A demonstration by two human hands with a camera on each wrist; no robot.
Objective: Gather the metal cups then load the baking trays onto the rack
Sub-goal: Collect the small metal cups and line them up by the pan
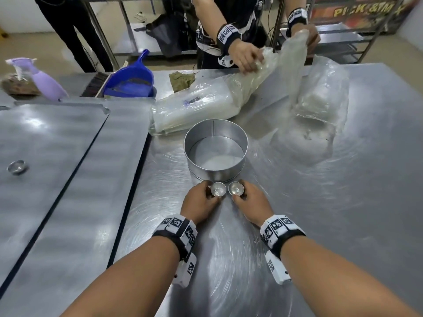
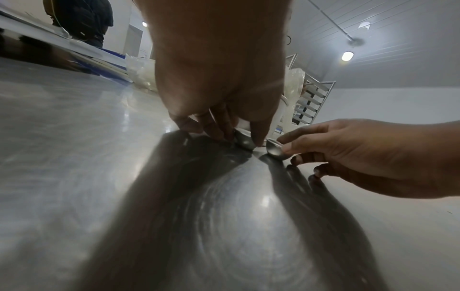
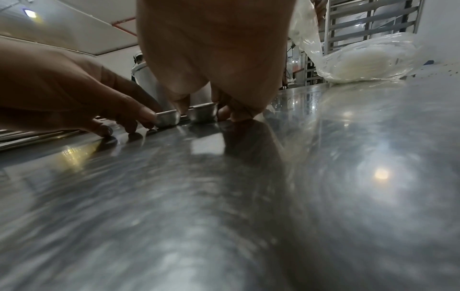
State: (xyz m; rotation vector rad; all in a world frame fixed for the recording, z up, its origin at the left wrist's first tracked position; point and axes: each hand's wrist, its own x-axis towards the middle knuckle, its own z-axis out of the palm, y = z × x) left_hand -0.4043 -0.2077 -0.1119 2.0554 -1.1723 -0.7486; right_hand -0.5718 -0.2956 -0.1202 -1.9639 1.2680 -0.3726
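Two small metal cups stand side by side on the steel table [image 1: 297, 225], just in front of a round cake tin [image 1: 238, 136]. My left hand [image 1: 201, 202] pinches the left cup [image 1: 218, 189] between thumb and fingers. My right hand [image 1: 249, 201] pinches the right cup [image 1: 235, 188] the same way. Both cups rest on the tabletop in the wrist views: the left cup [image 3: 168, 118] and the right cup [image 3: 202, 114]. A third small cup [image 1: 17, 167] sits on a flat baking tray [image 1: 45, 138] at the far left. A second tray [image 1: 109, 179] lies beside it.
Across the table another person's hands [image 1: 245, 54] handle clear plastic bags [image 1: 295, 65] and a wrapped bundle [image 1: 194, 108]. A blue dustpan [image 1: 130, 81], a brush and a purple spray bottle [image 1: 45, 83] lie at the back left. A metal rack [image 2: 311, 102] stands behind.
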